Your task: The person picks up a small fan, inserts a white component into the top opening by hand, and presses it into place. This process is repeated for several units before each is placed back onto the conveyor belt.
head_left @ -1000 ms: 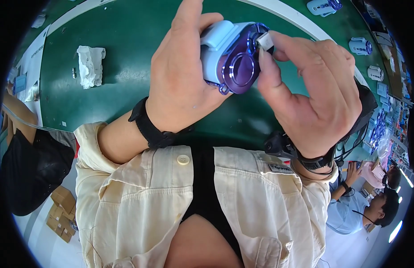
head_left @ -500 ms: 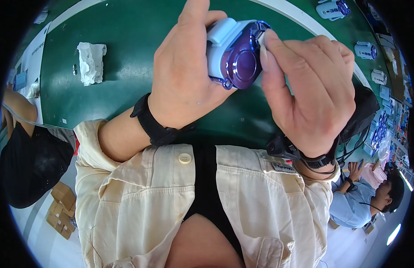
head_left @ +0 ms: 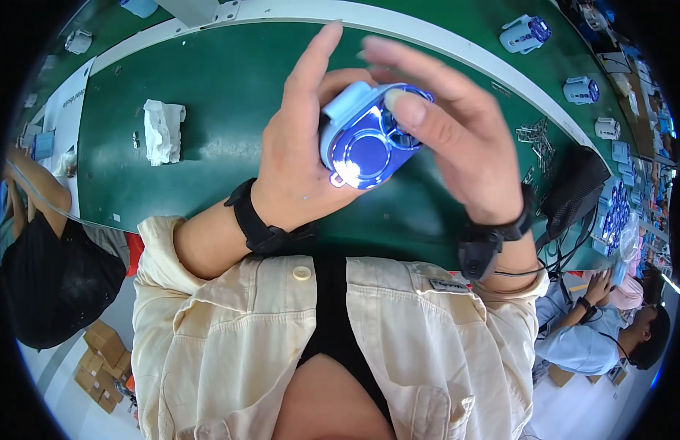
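Observation:
My left hand (head_left: 292, 154) is closed round a light blue handheld device with a glossy blue-purple end (head_left: 362, 160), its forefinger pointing away. A small loop sticks out at the device's near lower edge, and the shiny end faces up toward me. My right hand (head_left: 475, 147) lies over the device's right side. Its thumb touches the upper right rim beside a dark opening with a metallic-looking part, which the thumb partly covers. The other right fingers are stretched out beyond the device, apart from the thumb and slightly blurred.
On the green table (head_left: 215, 95) lie a crumpled white paper (head_left: 163, 132), a small metal piece (head_left: 136, 139) and a pile of metal clips (head_left: 538, 141). A black mesh pouch (head_left: 574, 192) with cables sits right. Similar devices (head_left: 525, 34) stand beyond the white rail; people sit either side.
The device has come nearer and its shiny end has turned up toward me. My right hand's pinch on a small whitish piece has opened; that piece no longer shows.

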Demonstrator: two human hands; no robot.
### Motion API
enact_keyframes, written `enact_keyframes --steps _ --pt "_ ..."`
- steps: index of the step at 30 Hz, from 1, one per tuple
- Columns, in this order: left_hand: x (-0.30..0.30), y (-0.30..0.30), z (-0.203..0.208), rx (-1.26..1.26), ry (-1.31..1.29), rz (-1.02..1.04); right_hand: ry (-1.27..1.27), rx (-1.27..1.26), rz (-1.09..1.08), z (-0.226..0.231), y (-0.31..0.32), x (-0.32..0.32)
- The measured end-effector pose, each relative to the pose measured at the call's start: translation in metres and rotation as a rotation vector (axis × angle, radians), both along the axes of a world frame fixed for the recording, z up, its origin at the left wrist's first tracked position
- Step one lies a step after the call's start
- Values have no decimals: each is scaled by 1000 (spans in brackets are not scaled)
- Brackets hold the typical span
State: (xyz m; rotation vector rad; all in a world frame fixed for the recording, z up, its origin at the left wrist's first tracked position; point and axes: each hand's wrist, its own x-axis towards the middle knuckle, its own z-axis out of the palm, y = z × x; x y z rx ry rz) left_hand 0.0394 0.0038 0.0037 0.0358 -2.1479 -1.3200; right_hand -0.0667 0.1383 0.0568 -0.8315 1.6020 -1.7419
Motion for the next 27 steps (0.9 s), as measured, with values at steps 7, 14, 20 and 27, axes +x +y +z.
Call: enact_keyframes --steps 7,14,20,27 --pt "-3 -2 -1 -82 61 10 -72 -61 111 -14 -1 5" --pt "-5 -2 -2 -147 64 10 -278 37 219 -4 0 -1" --pt "-3 -4 -1 -134 119 -8 -511 -175 245 -3 -3 6" --pt "-1 -4 2 -148 130 4 -300 -242 268 -15 -3 6"
